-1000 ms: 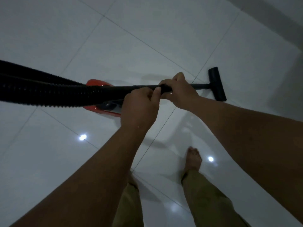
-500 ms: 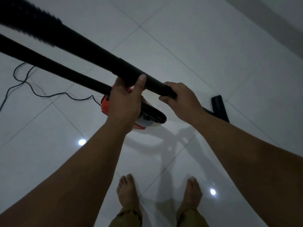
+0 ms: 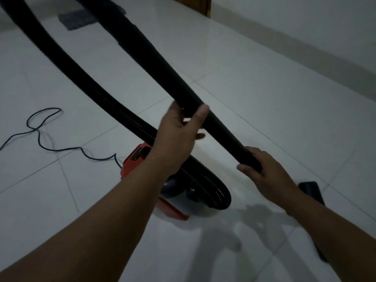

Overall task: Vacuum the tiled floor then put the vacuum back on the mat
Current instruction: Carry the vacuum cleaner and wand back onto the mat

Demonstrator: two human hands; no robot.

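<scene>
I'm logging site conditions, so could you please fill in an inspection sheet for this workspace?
Surface: glossy white tiled floor, grout lines visible.
Job's things: red vacuum body on the tiles; ribbed black hose looping from it; black wand raised; floor nozzle partly hidden behind the right forearm; dark mat far off.
Clutter: nothing seen.
Grippers: left hand curled round the wand; right hand grips it lower down.
Cables: thin black cord snaking loose across the tiles.
Surroundings: pale wall, wooden door frame.
</scene>
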